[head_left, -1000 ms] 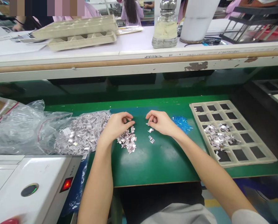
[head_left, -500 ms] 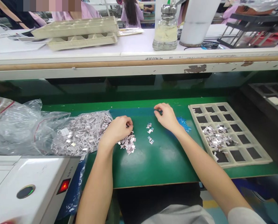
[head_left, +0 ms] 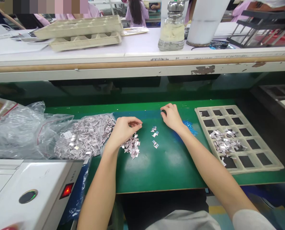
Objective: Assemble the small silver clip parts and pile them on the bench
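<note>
My left hand [head_left: 129,125] is pinched at the fingertips on a small silvery piece [head_left: 140,124], above a loose pile of similar pieces [head_left: 132,147] on the green work surface [head_left: 156,172]. To its right, my right hand [head_left: 171,116] has its thumb and fingers curled toward each other; what lies between the tips, if anything, is too small to make out. Beside my right wrist is a heap of thin blue strips [head_left: 190,127]. Between the two hands lie several small pieces with blue on them [head_left: 154,133].
A clear plastic bag [head_left: 82,135] full of the silvery pieces lies left. At right, a compartment tray [head_left: 249,170] carries more pieces [head_left: 226,140]. A white machine [head_left: 48,179] with a lit red switch stands front left. A shelf edge [head_left: 132,68] runs across the back.
My left hand has lifted slightly from the pile and reached right, its fingers now extended in a pinch with a silvery piece. My right hand stays almost where it was.
</note>
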`<state>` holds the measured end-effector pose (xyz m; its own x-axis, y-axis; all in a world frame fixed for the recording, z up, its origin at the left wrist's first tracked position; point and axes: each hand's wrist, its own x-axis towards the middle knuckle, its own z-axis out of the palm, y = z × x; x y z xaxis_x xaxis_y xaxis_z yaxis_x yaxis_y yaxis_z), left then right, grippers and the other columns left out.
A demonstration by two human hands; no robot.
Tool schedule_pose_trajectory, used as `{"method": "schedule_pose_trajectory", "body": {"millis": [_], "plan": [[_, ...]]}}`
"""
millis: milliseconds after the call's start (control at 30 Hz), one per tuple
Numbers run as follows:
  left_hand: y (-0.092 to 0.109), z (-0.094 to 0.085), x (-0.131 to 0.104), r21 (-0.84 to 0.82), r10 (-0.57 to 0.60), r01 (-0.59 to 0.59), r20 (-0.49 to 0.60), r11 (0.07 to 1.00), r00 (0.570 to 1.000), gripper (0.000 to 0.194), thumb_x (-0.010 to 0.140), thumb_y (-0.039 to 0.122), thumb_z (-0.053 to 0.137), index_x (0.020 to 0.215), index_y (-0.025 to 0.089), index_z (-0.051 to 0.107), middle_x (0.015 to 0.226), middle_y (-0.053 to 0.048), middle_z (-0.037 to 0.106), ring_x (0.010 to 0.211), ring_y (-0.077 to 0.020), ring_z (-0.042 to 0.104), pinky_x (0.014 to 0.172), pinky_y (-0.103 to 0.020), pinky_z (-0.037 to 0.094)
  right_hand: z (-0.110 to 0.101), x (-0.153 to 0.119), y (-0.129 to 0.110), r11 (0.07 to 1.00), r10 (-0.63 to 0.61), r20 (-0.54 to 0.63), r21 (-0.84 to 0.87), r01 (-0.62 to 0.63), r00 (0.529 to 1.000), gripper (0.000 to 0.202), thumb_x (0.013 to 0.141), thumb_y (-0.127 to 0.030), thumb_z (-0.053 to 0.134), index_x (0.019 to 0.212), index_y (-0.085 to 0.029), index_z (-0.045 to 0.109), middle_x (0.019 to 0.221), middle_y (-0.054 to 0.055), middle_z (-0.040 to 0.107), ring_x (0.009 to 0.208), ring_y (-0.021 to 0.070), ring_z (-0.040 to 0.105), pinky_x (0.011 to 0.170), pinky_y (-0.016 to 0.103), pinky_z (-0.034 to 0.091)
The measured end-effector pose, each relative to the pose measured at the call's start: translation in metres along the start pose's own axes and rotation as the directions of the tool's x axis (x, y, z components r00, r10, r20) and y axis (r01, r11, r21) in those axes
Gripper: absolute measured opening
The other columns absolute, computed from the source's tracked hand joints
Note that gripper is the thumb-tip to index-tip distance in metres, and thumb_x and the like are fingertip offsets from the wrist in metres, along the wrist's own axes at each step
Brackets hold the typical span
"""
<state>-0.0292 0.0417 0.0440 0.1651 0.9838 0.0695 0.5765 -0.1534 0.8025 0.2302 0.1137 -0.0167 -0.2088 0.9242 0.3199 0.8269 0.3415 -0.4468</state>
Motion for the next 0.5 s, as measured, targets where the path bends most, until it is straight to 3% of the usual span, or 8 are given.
{"method": "schedule_pose_trajectory", "body": {"millis": [233,400,500], "plan": [[0.000,0.009,0.001,-0.145,0.040,-0.048,-0.061,0.988,0.997,0.013,0.080,0.034,0.083,0.082,0.022,0.078,0.087,-0.005,0.081,0.083,-0.0239,0.076,0.084,-0.039,0.061,-0.012,-0.006,-0.011,0.999,0.004,-0.030,0.047,-0.002,1.000,0.019,0.098,-0.014,0.053,0.095,-0.020,0.071,0.108,0.013,0.070,0.107,0.0331,0.059,0.100,0.050,0.050],[0.006,0.014,0.000,-0.230,-0.004,-0.012,-0.069,0.973,0.998,0.033,0.074,0.038,0.090,0.091,0.023,0.067,0.082,-0.003,0.081,0.084,-0.0262,0.079,0.081,-0.038,0.063,-0.029,-0.018,-0.041,0.986,-0.089,-0.142,0.126,0.107,0.986,0.019,0.104,-0.019,0.050,0.099,-0.023,0.068,0.113,0.011,0.069,0.112,0.0315,0.057,0.102,0.048,0.048],[0.008,0.015,0.000,-0.235,-0.018,0.005,-0.053,0.972,0.998,0.036,0.074,0.039,0.090,0.096,0.024,0.066,0.081,-0.002,0.081,0.083,-0.0265,0.080,0.081,-0.039,0.063,-0.031,-0.021,-0.047,0.990,-0.128,-0.142,0.036,0.134,0.982,0.024,0.106,-0.020,0.047,0.103,-0.023,0.070,0.114,0.013,0.067,0.112,0.0331,0.055,0.099,0.050,0.047]]}}
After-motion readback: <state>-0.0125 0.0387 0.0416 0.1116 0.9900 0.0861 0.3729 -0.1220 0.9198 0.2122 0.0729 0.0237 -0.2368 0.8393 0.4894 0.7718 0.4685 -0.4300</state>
